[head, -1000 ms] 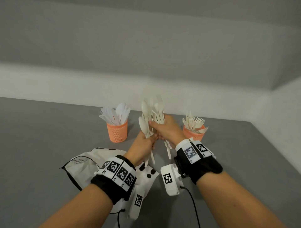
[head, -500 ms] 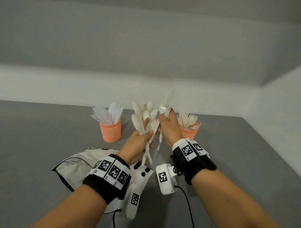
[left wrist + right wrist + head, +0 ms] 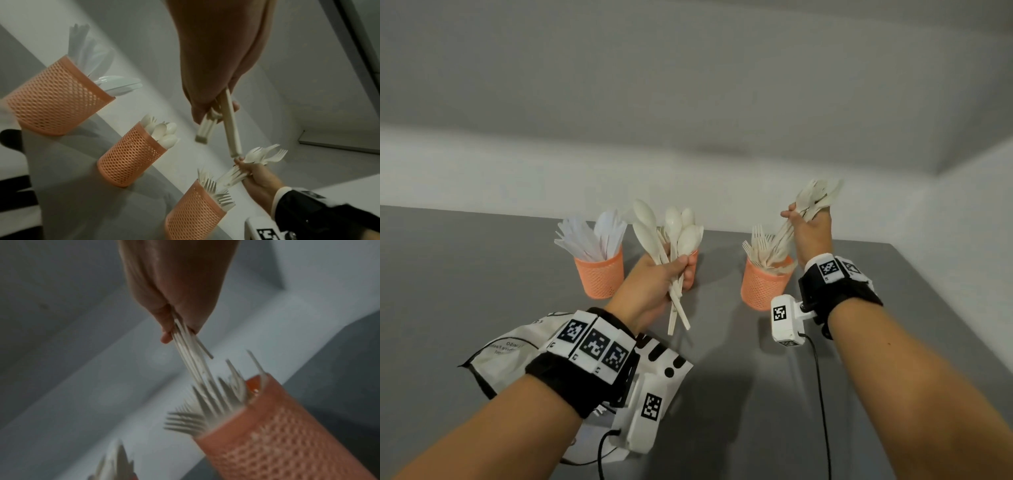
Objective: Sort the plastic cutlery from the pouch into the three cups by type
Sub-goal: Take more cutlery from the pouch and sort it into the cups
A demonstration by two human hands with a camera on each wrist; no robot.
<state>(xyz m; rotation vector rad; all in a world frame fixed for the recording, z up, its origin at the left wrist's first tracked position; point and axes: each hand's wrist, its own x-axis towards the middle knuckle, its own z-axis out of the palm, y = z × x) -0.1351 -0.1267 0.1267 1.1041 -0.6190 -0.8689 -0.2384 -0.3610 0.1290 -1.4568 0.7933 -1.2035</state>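
My left hand (image 3: 664, 274) grips a bunch of white plastic spoons (image 3: 674, 229) upright, in front of the middle orange mesh cup (image 3: 127, 155), which holds spoons. My right hand (image 3: 810, 229) grips a bundle of white forks (image 3: 815, 198), tines up; their handles slant down to the right orange cup (image 3: 762, 284), which holds forks. The handles reach that cup's mouth (image 3: 252, 389). The left orange cup (image 3: 601, 270) holds white knives. The white pouch (image 3: 506, 349) lies flat on the grey table under my left wrist.
The three cups stand in a row near the table's far edge by a white wall. The table's right edge (image 3: 945, 308) runs close to the right cup. A cable (image 3: 820, 394) hangs from my right wrist camera.
My hands, together over the middle cup a second ago, have parted. The right hand carried the forks right, above the fork cup. The left hand keeps the spoons.
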